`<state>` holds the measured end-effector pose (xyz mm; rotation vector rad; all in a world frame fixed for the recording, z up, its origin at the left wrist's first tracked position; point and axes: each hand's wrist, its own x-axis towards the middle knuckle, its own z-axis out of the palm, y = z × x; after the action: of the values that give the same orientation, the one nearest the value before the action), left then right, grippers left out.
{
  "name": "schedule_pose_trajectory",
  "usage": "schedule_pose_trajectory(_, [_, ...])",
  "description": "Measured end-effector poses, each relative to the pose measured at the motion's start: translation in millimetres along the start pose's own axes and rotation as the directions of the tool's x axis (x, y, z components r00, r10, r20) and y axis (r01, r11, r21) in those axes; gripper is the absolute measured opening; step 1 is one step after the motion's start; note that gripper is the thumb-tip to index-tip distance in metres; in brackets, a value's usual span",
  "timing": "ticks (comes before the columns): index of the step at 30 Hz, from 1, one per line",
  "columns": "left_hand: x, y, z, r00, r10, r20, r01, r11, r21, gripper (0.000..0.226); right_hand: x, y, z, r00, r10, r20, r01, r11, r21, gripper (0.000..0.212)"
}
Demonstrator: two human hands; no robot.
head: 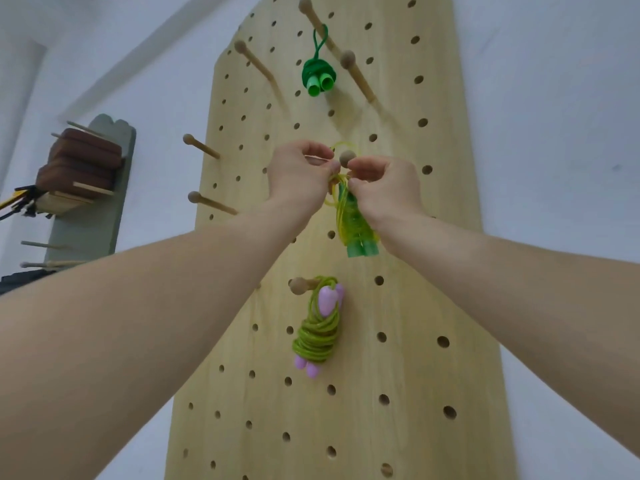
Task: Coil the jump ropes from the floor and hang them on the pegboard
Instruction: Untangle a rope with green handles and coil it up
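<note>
While both arms reach up to the tall wooden pegboard (415,375), the left hand (299,174) and the right hand (384,187) meet at a round-headed peg (347,158) near the board's middle. Each grip is narrow, the fingertips pinching the thin cord of a yellow jump rope (349,216). A loop of that cord shows above and around the peg's knob. The coiled bundle, with its two translucent green handles, hangs below between the wrists and against the board. Whether the loop already bears on the peg cannot be told. Higher up, a dark green jump rope (318,76), wound tight around light green handles, hangs by a loop from a long peg (317,20). Lower down, a lime-green jump rope (317,336) with lilac handles hangs from a short peg (299,285). To the left, on the white wall, is a smaller grey-green pegboard (104,216) whose pegs carry brown blocks (79,161).
</note>
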<state>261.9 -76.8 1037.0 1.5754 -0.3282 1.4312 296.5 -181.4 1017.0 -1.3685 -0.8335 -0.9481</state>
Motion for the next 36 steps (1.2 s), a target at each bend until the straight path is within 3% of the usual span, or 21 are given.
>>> schedule_pose_trajectory(5, [10.3, -0.1, 9.8, 0.999, -0.018, 0.038, 0.016, 0.998, 0.055, 0.016, 9.1, 4.3, -1.9, 0.997, 0.074, -0.026, -0.075, 0.997, -0.023, 0.025])
schedule_pose_trajectory(11, [3.8, 2.3, 22.3, 0.93, -0.224, 0.292, 0.128, 0.941, 0.313, 0.026, 7.3, 11.9, -4.2, 0.973, 0.215, 0.085, -0.205, 0.972, -0.112, 0.029])
schedule_pose_trajectory(14, [-5.0, 3.1, 23.5, 0.937, -0.24, 0.254, 0.165, 0.944, 0.284, 0.028, 9.0, 19.1, -7.7, 0.944, 0.297, 0.146, -0.269, 0.945, -0.186, 0.038])
schedule_pose_trajectory(17, [-14.9, -8.0, 16.7, 0.99, 0.031, 0.137, -0.084, 0.911, 0.404, 0.031, 7.7, 25.8, -13.6, 0.914, 0.361, 0.184, -0.292, 0.902, -0.319, 0.044])
schedule_pose_trajectory(19, [-24.3, -14.8, 16.5, 0.941, 0.162, 0.297, -0.307, 0.778, 0.548, 0.037, 8.2, 26.4, -15.0, 0.904, 0.362, 0.225, -0.254, 0.882, -0.397, 0.048])
schedule_pose_trajectory(22, [-35.8, -18.2, 29.0, 0.824, 0.064, 0.563, -0.49, 0.58, 0.651, 0.038, 7.9, 21.9, -13.4, 0.897, 0.341, 0.282, -0.159, 0.843, -0.513, 0.049])
schedule_pose_trajectory(25, [-41.6, -14.2, 30.2, 0.794, -0.029, 0.607, -0.455, 0.634, 0.625, 0.041, -0.2, 23.7, -19.2, 0.905, 0.299, 0.301, -0.03, 0.753, -0.657, 0.061])
schedule_pose_trajectory(28, [-48.9, -15.2, 21.6, 0.831, -0.025, 0.556, -0.382, 0.702, 0.601, 0.057, -13.7, 25.3, -30.5, 0.929, 0.216, 0.302, 0.021, 0.781, -0.624, 0.068])
schedule_pose_trajectory(32, [-65.7, -14.4, 7.9, 0.918, 0.038, 0.394, -0.27, 0.787, 0.555, 0.05, -31.2, 26.3, -39.5, 0.959, 0.172, 0.225, -0.047, 0.88, -0.472, 0.051])
schedule_pose_trajectory(36, [-101.3, -11.7, -15.3, 0.937, 0.053, 0.345, -0.236, 0.824, 0.516, 0.034, -61.1, 22.5, -50.2, 0.953, 0.185, 0.24, -0.106, 0.945, -0.308, 0.029])
